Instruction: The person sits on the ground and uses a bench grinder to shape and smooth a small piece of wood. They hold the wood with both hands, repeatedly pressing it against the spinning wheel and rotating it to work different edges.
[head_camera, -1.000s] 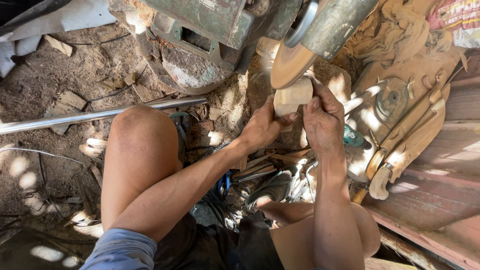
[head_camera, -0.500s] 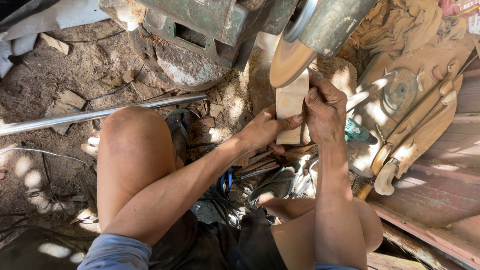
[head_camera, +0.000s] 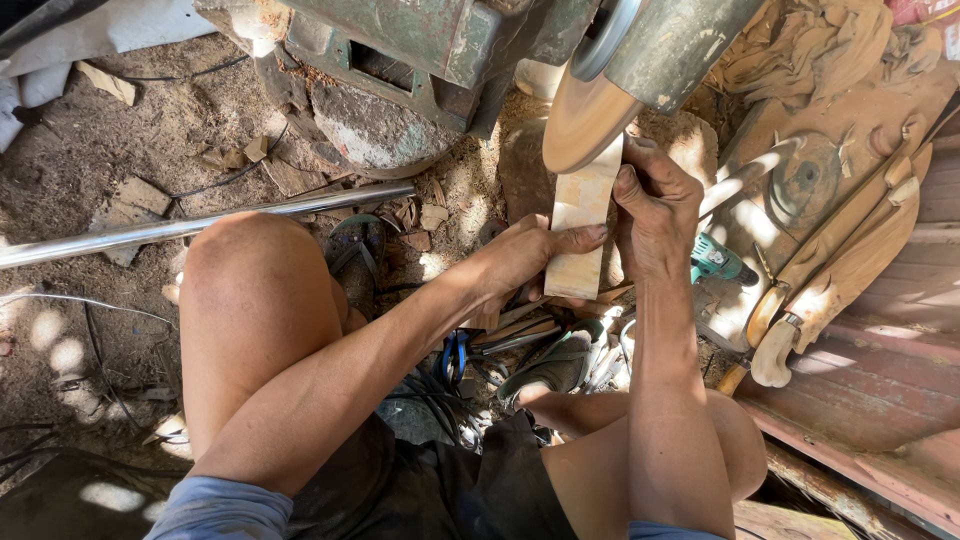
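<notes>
Wood block (head_camera: 582, 232): pale, flat, longer than wide. Stands up on end btw both hands, top end touching the tan sanding disc (head_camera: 583, 118).
Left hand (head_camera: 525, 262): on the block's left side & low part. Thumb lies flat across the front face, other fingers wrap round behind (can't see the tips).
Right hand (head_camera: 660, 212): on the block's right edge, higher up. Fingers bent & pressed close together, pinching the edge; pointer tip sits near the disc.
Disc: round, on a grey-green machine (head_camera: 440, 50) w/ a grey guard above it.
How it handles: I think the block is light & stiff, won't bend. Looks dusty so prob. a bit slippy. Best hold is low & on the side edges, w/ both hands, fingers away from the top end (that's where the disc rubs).
Ground: dirt w/ wood chips, a long shiny metal pipe (head_camera: 200, 224) lying left of the knee.
Other stuff: teal power tool (head_camera: 718, 260) just right of the right hand, carved curved wood pieces (head_camera: 840, 270) on red boards further right, sandals & loose tools under the arms.
</notes>
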